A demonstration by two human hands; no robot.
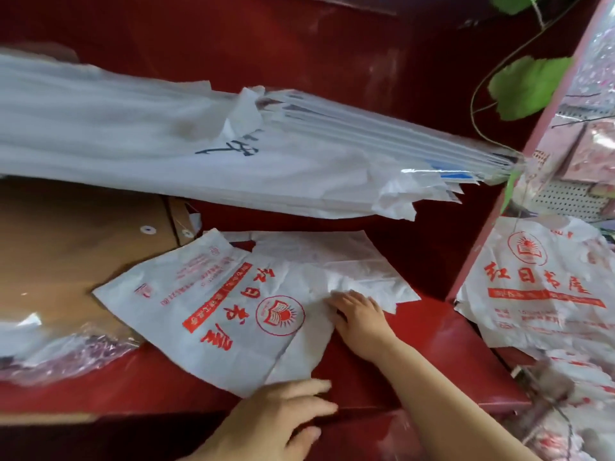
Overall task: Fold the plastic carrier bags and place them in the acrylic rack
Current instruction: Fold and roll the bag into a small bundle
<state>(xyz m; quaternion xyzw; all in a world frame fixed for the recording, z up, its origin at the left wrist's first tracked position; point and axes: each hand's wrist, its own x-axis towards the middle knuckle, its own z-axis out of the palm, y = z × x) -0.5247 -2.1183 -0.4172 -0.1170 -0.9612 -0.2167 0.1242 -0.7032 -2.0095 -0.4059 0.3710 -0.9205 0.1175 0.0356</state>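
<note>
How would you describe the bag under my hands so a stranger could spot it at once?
Start at the red counter; below the long white stack crossing it, one white carrier bag lies flat. Unlike the same-printed bags heaped at the right, it is spread out, with the right hand pressing on it.

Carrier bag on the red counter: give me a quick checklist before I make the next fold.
1. Carrier bag lies spread on the red counter: ok.
2. Right hand presses flat on it: ok.
3. Left hand rests at its near corner: ok.
4. Creases smoothed out: not ok, wrinkled beside the right hand.
5. Acrylic rack within view: cannot tell.
</note>
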